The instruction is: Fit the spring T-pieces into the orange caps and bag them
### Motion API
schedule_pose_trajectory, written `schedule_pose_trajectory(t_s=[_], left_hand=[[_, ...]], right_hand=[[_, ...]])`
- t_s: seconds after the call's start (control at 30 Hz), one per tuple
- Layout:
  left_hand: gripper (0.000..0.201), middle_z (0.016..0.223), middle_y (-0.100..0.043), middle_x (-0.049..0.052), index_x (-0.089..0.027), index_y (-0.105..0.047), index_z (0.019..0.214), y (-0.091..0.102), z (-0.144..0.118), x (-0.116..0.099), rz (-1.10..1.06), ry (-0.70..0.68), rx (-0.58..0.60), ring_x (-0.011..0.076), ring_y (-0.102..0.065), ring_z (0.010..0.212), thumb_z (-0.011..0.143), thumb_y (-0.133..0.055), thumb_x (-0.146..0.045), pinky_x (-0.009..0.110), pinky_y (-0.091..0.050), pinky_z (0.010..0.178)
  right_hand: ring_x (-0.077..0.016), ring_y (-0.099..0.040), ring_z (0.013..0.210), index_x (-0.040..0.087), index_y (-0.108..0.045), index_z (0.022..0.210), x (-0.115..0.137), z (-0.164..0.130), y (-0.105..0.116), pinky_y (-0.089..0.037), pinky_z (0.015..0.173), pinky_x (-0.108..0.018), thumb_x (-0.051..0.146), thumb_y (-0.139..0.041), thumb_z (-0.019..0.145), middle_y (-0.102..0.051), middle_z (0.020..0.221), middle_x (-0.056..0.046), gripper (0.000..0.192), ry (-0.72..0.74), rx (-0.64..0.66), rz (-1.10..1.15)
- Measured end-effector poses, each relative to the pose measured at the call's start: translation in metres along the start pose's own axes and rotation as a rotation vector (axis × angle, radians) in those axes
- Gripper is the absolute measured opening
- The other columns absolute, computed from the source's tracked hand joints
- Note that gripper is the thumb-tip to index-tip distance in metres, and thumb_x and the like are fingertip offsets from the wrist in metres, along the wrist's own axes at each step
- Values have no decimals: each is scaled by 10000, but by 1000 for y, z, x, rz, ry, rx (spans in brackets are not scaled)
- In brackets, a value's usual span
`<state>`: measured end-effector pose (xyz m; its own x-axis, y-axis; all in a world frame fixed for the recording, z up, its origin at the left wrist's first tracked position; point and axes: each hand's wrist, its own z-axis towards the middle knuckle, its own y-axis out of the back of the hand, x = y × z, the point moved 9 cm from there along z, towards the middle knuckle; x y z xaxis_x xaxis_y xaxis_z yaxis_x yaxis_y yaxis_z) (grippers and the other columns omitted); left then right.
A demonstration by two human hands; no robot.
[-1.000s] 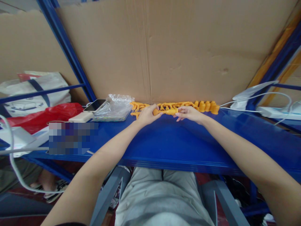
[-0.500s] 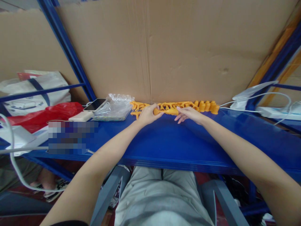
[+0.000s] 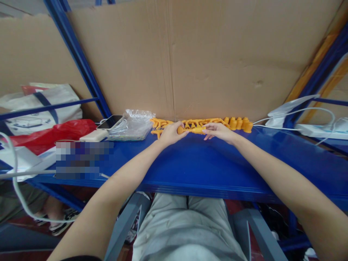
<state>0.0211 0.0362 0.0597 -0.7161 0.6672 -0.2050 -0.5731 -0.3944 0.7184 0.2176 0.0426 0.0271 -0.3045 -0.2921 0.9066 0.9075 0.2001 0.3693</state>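
**Both hands on one orange piece, far edge of shelf**

My left hand (image 3: 170, 132) and right hand (image 3: 219, 131) meet at the back of the blue shelf (image 3: 206, 166), against the cardboard (image 3: 190, 61). Between them I hold one orange piece (image 3: 191, 129): left fingers closed round its rounded end, right fingertips pinched on the other end. Its long axis runs left-right, parallel to the cardboard, so each hand takes an end from its own side. Neither hand is nearer; both touch it.

Just behind it lies a row of orange parts (image 3: 202, 122), same axis, running from my left hand past my right to a cluster of stubby caps (image 3: 239, 123). Held piece sits just in front of the row; can't tell if it touches.

Room: none behind, cardboard blocks. Open blue shelf toward me. To the left a plastic bag (image 3: 133, 125) and phone (image 3: 110, 121) are near; to the right white cables (image 3: 274, 127), apart from my right hand.
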Motion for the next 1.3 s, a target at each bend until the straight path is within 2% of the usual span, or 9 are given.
schedule_pose_trajectory(t_s=[0.23, 0.37, 0.43, 0.53, 0.67, 0.8, 0.93, 1.17, 1.3], left_hand=[[338, 867, -714, 41, -191, -635, 1113, 0, -1, -1, -25, -28, 38, 211, -694, 825, 867, -702, -413, 297, -509, 761], [509, 896, -724, 49, -197, -532, 1344, 0, -1, 2, -52, 6, 54, 203, -700, 796, 892, -672, -387, 285, -509, 726], [557, 960, -735, 50, -215, -468, 1408, 1, 0, 6, -57, 37, 37, 188, -699, 781, 906, -646, -376, 280, -512, 714], [512, 1042, -740, 57, -221, -495, 1377, 0, 0, 12, -41, 52, 24, 182, -702, 795, 901, -636, -345, 294, -530, 740], [299, 984, -758, 70, -194, -653, 1163, -8, 1, 15, 12, 20, 76, 211, -715, 831, 884, -616, -293, 327, -548, 779], [163, 920, -772, 83, -184, -721, 952, -19, 0, 9, 26, -33, 167, 236, -726, 852, 875, -601, -264, 337, -551, 785], [162, 879, -777, 84, -195, -738, 868, -27, -3, 5, 45, -52, 245, 241, -726, 810, 881, -593, -266, 339, -544, 745], [177, 788, -762, 62, -196, -742, 827, -30, -4, 6, 22, -64, 278, 208, -686, 700, 873, -594, -283, 317, -531, 699], [170, 819, -768, 61, -194, -742, 837, -30, -4, 6, -1, -41, 294, 216, -701, 732, 869, -599, -282, 325, -538, 724]], right_hand=[[-173, -721, 729, 191, -663, 939, 2, 3, 8, -589, 750, -335, 417, -877, 706, -749, 870, -57, 389, 47, -90, 54], [-197, -724, 813, 210, -650, 955, 5, 6, 16, -593, 835, -388, 447, -874, 690, -738, 911, -62, 420, 102, -128, 51], [-219, -724, 884, 226, -646, 999, 8, 6, 28, -588, 860, -404, 491, -843, 716, -731, 967, -69, 435, 160, -200, 20], [-249, -709, 967, 238, -632, 1102, 16, 0, 56, -573, 890, -422, 486, -768, 792, -712, 1055, -87, 421, 274, -419, -153], [-304, -670, 1034, 208, -636, 1178, 27, -14, 79, -521, 959, -493, 337, -677, 863, -688, 1164, -141, 343, 404, -631, -598], [-355, -627, 1114, 187, -648, 1206, 21, -15, 72, -491, 939, -508, 257, -549, 923, -672, 1204, -176, 308, 416, -588, -928], [-343, -622, 1081, 213, -644, 1252, 12, -8, 59, -466, 898, -470, 221, -493, 937, -671, 1210, -156, 350, 374, -528, -1114], [-341, -625, 1079, 151, -639, 1311, 5, 0, 46, -418, 933, -470, 215, -454, 961, -654, 1240, -195, 401, 297, -460, -1223], [-351, -614, 1073, 167, -645, 1305, 8, 1, 49, -437, 906, -483, 206, -474, 947, -657, 1219, -190, 400, 360, -485, -1182]])
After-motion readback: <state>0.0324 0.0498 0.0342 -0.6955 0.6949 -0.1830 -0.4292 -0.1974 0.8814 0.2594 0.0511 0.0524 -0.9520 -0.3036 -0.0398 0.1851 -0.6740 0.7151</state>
